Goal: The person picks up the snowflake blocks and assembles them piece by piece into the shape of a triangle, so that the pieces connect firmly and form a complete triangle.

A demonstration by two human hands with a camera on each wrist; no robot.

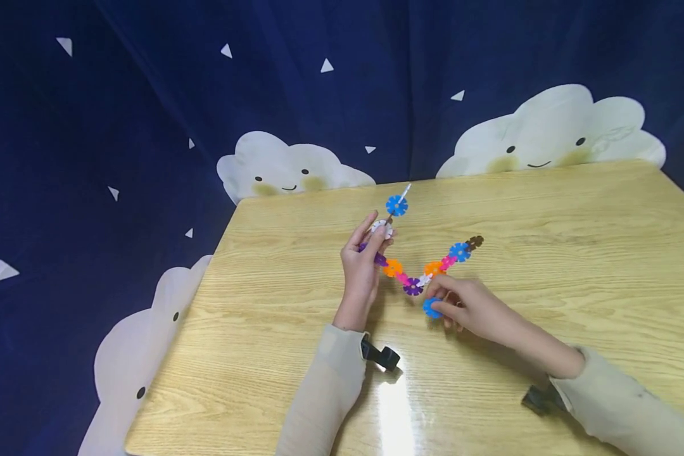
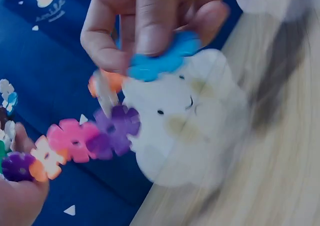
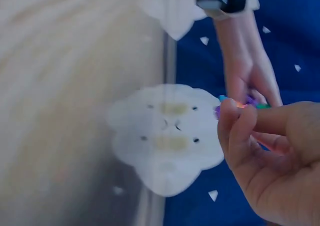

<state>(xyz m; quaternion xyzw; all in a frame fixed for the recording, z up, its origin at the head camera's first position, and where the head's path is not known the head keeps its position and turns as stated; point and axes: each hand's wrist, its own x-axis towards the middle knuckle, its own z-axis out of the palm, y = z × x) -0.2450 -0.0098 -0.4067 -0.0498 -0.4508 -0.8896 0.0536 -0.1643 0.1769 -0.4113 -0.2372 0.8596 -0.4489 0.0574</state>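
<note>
My left hand (image 1: 360, 266) grips one end of a chain of interlocking notched plastic discs, thumb over a white disc (image 1: 381, 228). A blue disc (image 1: 396, 205) sticks up beyond those fingers. From the hand the chain dips through an orange disc (image 1: 392, 268) and a purple disc (image 1: 413, 287), then climbs right to a brown disc (image 1: 475, 243) at its far end. Below its right half, my right hand (image 1: 473, 307) pinches another blue disc (image 2: 165, 58) between thumb and fingers. In the right wrist view the right hand's fingers hide this disc.
A light wood-grain table (image 1: 251, 354) lies under both forearms. Behind it and along its left side hangs a dark blue curtain (image 1: 296, 76) with white triangles and smiling clouds. Each wrist wears a black camera mount, such as the left one (image 1: 383, 356).
</note>
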